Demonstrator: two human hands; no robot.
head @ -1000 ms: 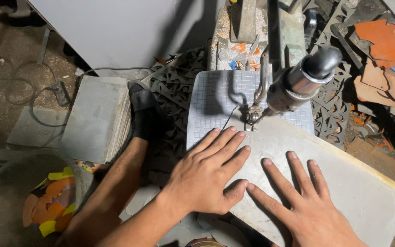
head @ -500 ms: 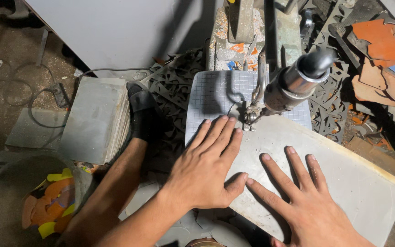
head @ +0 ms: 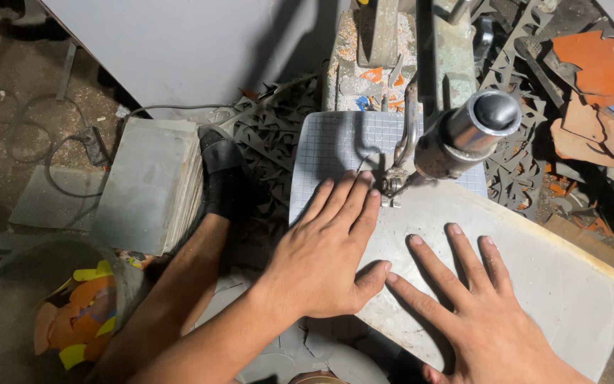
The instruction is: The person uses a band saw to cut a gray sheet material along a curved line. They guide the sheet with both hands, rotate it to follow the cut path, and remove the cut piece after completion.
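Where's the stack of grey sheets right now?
In the head view the stack of grey sheets lies on the left, on the floor beside the foot in a black sock, well left of the left hand.

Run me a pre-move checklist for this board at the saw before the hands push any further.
1. Left hand flat on the board: ok.
2. Right hand flat on the board: ok.
3. Left fingertips away from the blade: not ok, right beside it.
4. Right fingertips away from the blade: ok.
5. Board lying flat on the gridded table: ok.
6. Blade running: cannot tell.
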